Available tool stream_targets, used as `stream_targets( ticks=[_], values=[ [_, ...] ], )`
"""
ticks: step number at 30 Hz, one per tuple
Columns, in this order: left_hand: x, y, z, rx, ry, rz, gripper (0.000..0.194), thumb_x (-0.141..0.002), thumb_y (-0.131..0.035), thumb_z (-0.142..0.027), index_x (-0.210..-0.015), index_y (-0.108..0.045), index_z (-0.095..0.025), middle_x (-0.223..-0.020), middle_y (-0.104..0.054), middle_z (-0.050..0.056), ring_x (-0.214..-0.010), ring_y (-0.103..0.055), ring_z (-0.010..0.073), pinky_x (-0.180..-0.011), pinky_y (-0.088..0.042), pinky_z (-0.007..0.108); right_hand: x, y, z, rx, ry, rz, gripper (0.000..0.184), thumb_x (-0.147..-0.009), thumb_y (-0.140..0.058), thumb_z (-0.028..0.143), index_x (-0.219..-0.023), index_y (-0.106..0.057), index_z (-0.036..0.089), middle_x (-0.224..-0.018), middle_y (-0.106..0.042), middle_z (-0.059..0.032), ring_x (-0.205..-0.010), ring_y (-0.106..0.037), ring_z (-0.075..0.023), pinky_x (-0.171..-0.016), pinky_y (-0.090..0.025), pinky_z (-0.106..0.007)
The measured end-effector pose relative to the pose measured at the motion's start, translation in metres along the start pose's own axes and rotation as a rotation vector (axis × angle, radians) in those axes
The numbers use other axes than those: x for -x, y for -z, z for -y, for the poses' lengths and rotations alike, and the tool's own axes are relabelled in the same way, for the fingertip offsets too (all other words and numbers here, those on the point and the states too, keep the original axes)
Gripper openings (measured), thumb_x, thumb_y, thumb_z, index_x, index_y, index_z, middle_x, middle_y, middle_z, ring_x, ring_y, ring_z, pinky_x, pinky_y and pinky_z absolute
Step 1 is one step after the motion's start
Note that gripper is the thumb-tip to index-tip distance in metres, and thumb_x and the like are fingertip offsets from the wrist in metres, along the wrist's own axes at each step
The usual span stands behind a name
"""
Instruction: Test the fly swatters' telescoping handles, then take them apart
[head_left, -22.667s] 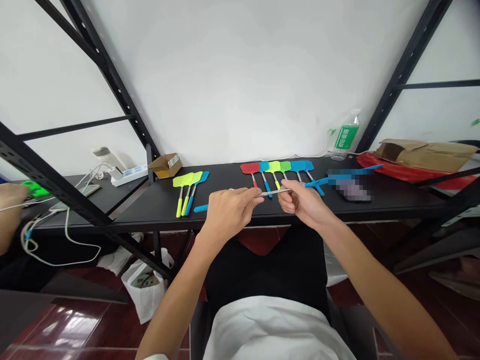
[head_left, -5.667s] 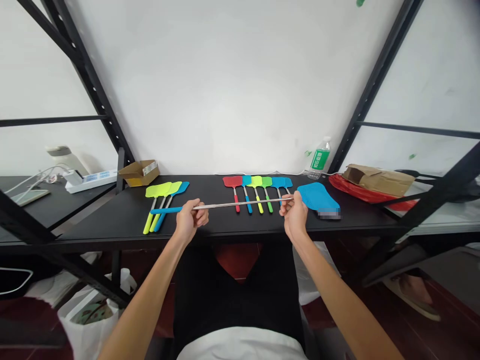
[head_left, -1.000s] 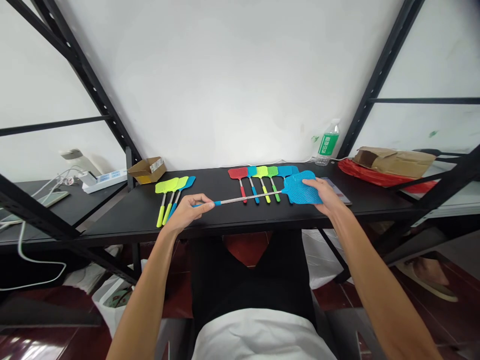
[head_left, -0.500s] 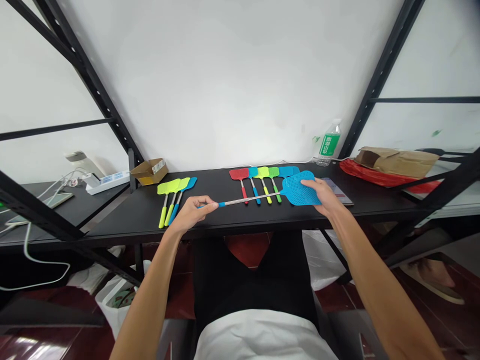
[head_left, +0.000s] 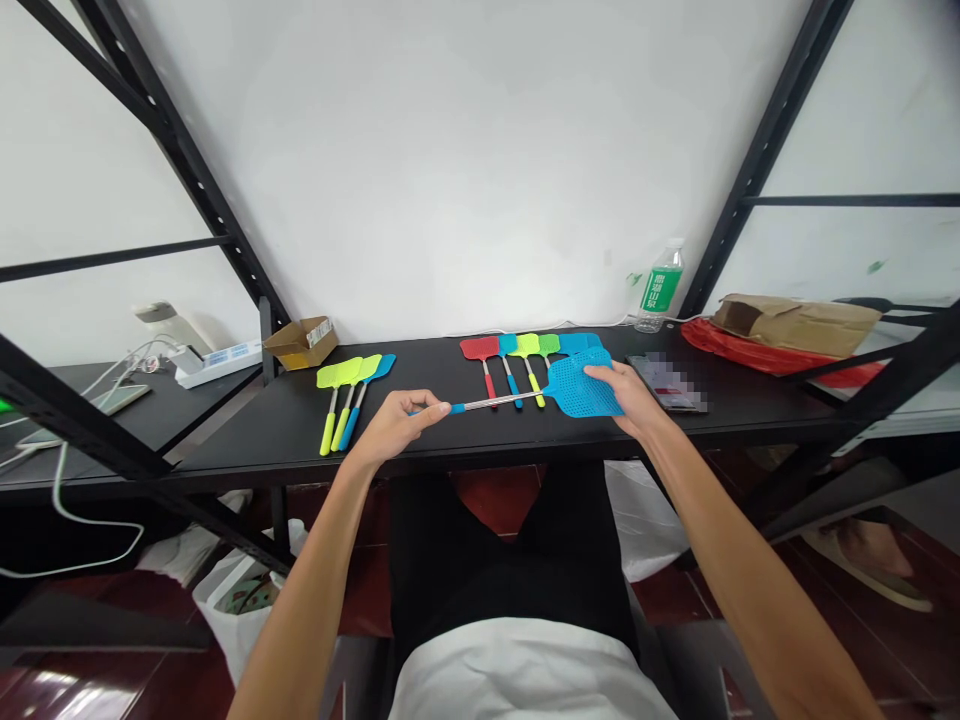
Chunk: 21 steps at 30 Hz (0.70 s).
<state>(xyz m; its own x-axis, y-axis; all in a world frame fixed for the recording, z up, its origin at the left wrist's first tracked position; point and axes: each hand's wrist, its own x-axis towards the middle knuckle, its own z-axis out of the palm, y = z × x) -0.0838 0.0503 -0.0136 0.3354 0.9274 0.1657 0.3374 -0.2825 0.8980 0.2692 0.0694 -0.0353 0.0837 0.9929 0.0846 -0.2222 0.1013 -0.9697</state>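
The blue swatter (head_left: 577,392) in both hands (head_left: 397,425) partly hides the green swatter (head_left: 550,343).

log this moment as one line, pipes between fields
left hand: holds blue handle | right hand: holds blue swatter head | metal rod: spans between | on black desk: red swatter, bottle

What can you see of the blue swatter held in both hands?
The blue swatter has a broad, perforated, plastic-looking head, a thin metallic-looking shaft and a blue handle, partly hidden in the left hand. The right hand holds the head near its outer end. It lies sideways across the view, apparently above the black tabletop.
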Motion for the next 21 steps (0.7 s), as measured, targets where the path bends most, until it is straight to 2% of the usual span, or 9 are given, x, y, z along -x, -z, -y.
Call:
stream_targets(
  ticks=[7, 13, 16, 21],
  values=[
    [-0.003, -0.008, 0.002, -0.060, -0.030, 0.007, 0.045, -0.086, -0.065, -0.059, -0.073, -0.059, -0.016, -0.052, -0.030, -0.007, -0.046, -0.023, 0.0060, -0.044, -0.014, 0.022, 0.005, -0.018, -0.008, -0.036, -0.013, 0.000, 0.024, -0.070, -0.078, 0.036, -0.088, -0.072, 0.021, -0.086, -0.078, -0.0058, -0.081, -0.075, -0.0270, -0.074, -0.060, -0.038],
    [0.000, -0.003, -0.007, -0.191, -0.085, 0.044, 0.042, -0.088, -0.063, -0.056, -0.088, -0.073, -0.015, -0.063, -0.052, -0.001, -0.053, -0.036, 0.0087, -0.048, -0.026, 0.022, 0.005, -0.016, -0.001, 0.007, -0.029, 0.028, 0.020, -0.072, -0.079, 0.035, -0.084, -0.073, 0.021, -0.086, -0.079, -0.0076, -0.078, -0.075, -0.0261, -0.074, -0.060, -0.037],
    [0.001, -0.002, -0.009, -0.239, -0.133, 0.072, 0.040, -0.090, -0.062, -0.053, -0.091, -0.074, -0.015, -0.070, -0.059, 0.001, -0.058, -0.044, 0.0107, -0.053, -0.034, 0.022, 0.004, -0.012, 0.001, 0.022, -0.033, 0.053, 0.018, -0.074, -0.079, 0.035, -0.083, -0.074, 0.020, -0.087, -0.079, -0.0082, -0.077, -0.075, -0.0255, -0.074, -0.060, -0.037],
    [0.000, -0.001, -0.008, -0.292, -0.171, -0.019, 0.038, -0.090, -0.061, -0.053, -0.091, -0.073, -0.017, -0.075, -0.065, 0.003, -0.066, -0.057, 0.0154, -0.064, -0.044, 0.025, 0.005, -0.006, 0.004, 0.056, 0.031, 0.116, 0.027, -0.074, -0.083, 0.042, -0.089, -0.075, 0.020, -0.092, -0.079, -0.0080, -0.083, -0.075, -0.0255, -0.079, -0.059, -0.036]
  ],
)
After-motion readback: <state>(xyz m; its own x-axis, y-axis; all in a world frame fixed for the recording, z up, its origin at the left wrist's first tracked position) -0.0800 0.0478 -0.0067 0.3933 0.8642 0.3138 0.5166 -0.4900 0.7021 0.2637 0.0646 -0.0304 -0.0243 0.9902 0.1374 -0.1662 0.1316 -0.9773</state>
